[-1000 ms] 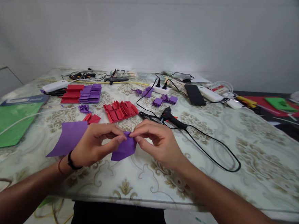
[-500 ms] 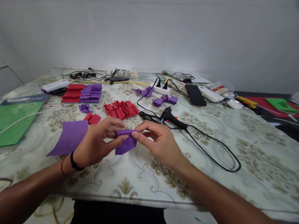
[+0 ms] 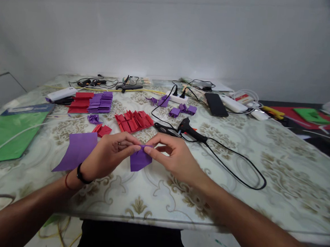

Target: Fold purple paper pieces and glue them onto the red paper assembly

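Purple paper in a folded piece [image 3: 140,162], held between the two hands over the table [image 3: 159,207], midway along its near edge and set back from it. Left hand [image 3: 110,153]: thumb and fingers pinch the upper edge of the piece from the left; a black band [image 3: 82,174] circles the wrist. Right hand [image 3: 175,154]: thumb and forefinger grip the same edge from the right, the fingertips of both hands close together. Below the pinch, the piece hangs with its face toward the near edge. A flat purple sheet [image 3: 78,151] lies left of the left hand; whether they touch cannot be told. Beyond the hands, toward the far edge: a row of red folded papers [image 3: 133,121] and, to its left, smaller red pieces [image 3: 102,130]. A black glue gun [image 3: 194,131] lies beyond the right hand, its cord [image 3: 245,159] looping toward the right edge. A green packet [image 3: 14,135] occupies the left edge; a dark phone [image 3: 216,105] lies toward the far right corner.
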### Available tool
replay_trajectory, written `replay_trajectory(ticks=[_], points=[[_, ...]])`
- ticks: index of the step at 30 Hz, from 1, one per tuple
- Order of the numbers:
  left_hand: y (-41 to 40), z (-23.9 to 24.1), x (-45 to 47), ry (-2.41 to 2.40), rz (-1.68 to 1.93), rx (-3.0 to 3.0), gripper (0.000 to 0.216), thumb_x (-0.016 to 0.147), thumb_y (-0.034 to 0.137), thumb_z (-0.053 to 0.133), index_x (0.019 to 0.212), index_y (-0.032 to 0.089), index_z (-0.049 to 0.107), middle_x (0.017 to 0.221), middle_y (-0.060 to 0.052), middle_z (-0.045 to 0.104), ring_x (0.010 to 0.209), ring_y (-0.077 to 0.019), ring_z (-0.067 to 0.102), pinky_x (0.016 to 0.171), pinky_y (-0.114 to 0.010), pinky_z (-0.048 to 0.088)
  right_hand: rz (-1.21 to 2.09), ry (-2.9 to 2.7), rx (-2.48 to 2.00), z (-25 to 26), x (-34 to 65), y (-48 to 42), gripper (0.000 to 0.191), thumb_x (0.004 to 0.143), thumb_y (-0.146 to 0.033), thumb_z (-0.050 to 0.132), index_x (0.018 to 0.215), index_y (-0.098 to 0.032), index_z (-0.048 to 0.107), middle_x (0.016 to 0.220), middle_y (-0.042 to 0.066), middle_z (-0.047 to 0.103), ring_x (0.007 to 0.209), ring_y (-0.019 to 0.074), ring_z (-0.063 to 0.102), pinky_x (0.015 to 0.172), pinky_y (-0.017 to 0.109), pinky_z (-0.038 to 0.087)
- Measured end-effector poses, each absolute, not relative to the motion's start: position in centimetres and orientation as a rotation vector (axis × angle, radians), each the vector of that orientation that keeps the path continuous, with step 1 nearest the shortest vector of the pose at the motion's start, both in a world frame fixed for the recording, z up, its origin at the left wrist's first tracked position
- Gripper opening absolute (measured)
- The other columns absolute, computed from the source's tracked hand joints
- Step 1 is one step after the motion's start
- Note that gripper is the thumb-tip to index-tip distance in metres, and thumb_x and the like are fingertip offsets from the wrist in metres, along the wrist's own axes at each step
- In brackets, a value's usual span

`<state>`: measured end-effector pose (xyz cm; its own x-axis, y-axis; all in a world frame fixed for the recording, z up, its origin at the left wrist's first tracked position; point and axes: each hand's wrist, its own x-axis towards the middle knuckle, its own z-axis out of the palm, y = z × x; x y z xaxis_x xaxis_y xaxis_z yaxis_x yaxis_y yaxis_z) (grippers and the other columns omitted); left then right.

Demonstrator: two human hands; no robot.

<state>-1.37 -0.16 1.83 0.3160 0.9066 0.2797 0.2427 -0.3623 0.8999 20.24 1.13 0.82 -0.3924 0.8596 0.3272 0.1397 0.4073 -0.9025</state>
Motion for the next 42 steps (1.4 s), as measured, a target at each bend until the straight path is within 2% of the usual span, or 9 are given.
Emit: replay_trajectory(ticks=[12, 19, 25, 31, 35, 37, 39, 42], points=[[-0.31, 2.02, -1.44, 1.078, 0.994, 1.830, 0.012, 0.093, 0.027, 0.072, 0.089, 0.016, 0.076, 0.082, -0.004, 0.082, 0.071, -0.0152, 0.077, 0.061, -0.019, 0.058, 1.142, -1.828, -0.898, 0.91, 20.41, 1.26, 0.019, 0.092, -0.033, 0.072, 0.082, -0.019, 0.076, 0.079, 0.003, 0.076, 0.073, 0.0159, 0.067, 0.070, 0.029, 0.053], [0.05, 1.49, -1.68, 0.992, 0.696, 1.692, 0.012, 0.086, 0.026, 0.078, 0.087, 0.017, 0.071, 0.075, -0.003, 0.079, 0.069, -0.0152, 0.076, 0.061, -0.020, 0.057, 0.978, -2.080, -0.895, 0.98, 20.61, 1.19, 0.017, 0.092, -0.026, 0.072, 0.077, -0.019, 0.074, 0.072, 0.000, 0.070, 0.067, 0.0136, 0.060, 0.064, 0.027, 0.045], [0.09, 1.52, -1.43, 1.038, 1.037, 1.606, 0.017, 0.083, 0.026, 0.081, 0.090, 0.018, 0.067, 0.077, -0.001, 0.078, 0.069, -0.0142, 0.076, 0.062, -0.020, 0.059, 1.115, -1.989, -0.929, 0.89, 20.24, 1.33, 0.013, 0.091, -0.032, 0.074, 0.088, -0.019, 0.071, 0.084, 0.002, 0.074, 0.077, 0.0170, 0.066, 0.075, 0.031, 0.053], [0.01, 1.67, -1.35, 1.046, 1.138, 1.582, 0.027, 0.076, 0.023, 0.086, 0.088, 0.018, 0.062, 0.073, 0.002, 0.070, 0.064, -0.0109, 0.067, 0.060, -0.018, 0.054, 1.127, -1.969, -0.939, 0.72, 20.39, 1.48, 0.016, 0.091, -0.031, 0.072, 0.081, -0.019, 0.070, 0.081, 0.003, 0.074, 0.075, 0.0169, 0.066, 0.076, 0.033, 0.053], [0.08, 1.69, -1.52, 1.073, 0.917, 1.676, 0.023, 0.080, 0.024, 0.081, 0.098, 0.017, 0.069, 0.074, 0.001, 0.071, 0.062, -0.0123, 0.065, 0.054, -0.019, 0.049, 1.100, -1.909, -0.917, 0.70, 20.58, 1.58, 0.013, 0.089, -0.032, 0.073, 0.084, -0.020, 0.072, 0.083, 0.002, 0.075, 0.079, 0.0176, 0.068, 0.078, 0.032, 0.055], [0.05, 1.65, -1.53, 1.087, 0.797, 1.756, 0.015, 0.084, 0.029, 0.076, 0.091, 0.016, 0.074, 0.071, 0.000, 0.070, 0.060, -0.0118, 0.062, 0.051, -0.019, 0.044, 1.053, -1.929, -0.920, 0.75, 20.59, 1.58, 0.009, 0.089, -0.029, 0.073, 0.087, -0.020, 0.073, 0.085, 0.001, 0.077, 0.081, 0.0180, 0.069, 0.080, 0.032, 0.054], [0.01, 1.58, -1.52, 1.112, 0.762, 1.792, 0.018, 0.089, 0.033, 0.073, 0.085, 0.015, 0.077, 0.072, -0.001, 0.071, 0.061, -0.0123, 0.061, 0.051, -0.020, 0.043, 0.994, -1.963, -0.930, 0.82, 20.56, 1.55, 0.008, 0.089, -0.028, 0.074, 0.088, -0.021, 0.075, 0.085, 0.001, 0.077, 0.081, 0.0180, 0.069, 0.081, 0.032, 0.053], [0.02, 1.43, -1.56, 1.121, 0.819, 1.812, 0.025, 0.093, 0.038, 0.071, 0.087, 0.016, 0.079, 0.075, -0.002, 0.074, 0.063, -0.0133, 0.063, 0.053, -0.020, 0.044, 1.005, -1.945, -0.926, 0.89, 20.52, 1.51, 0.010, 0.090, -0.029, 0.074, 0.086, -0.020, 0.076, 0.083, 0.001, 0.077, 0.078, 0.0172, 0.068, 0.078, 0.031, 0.052]])
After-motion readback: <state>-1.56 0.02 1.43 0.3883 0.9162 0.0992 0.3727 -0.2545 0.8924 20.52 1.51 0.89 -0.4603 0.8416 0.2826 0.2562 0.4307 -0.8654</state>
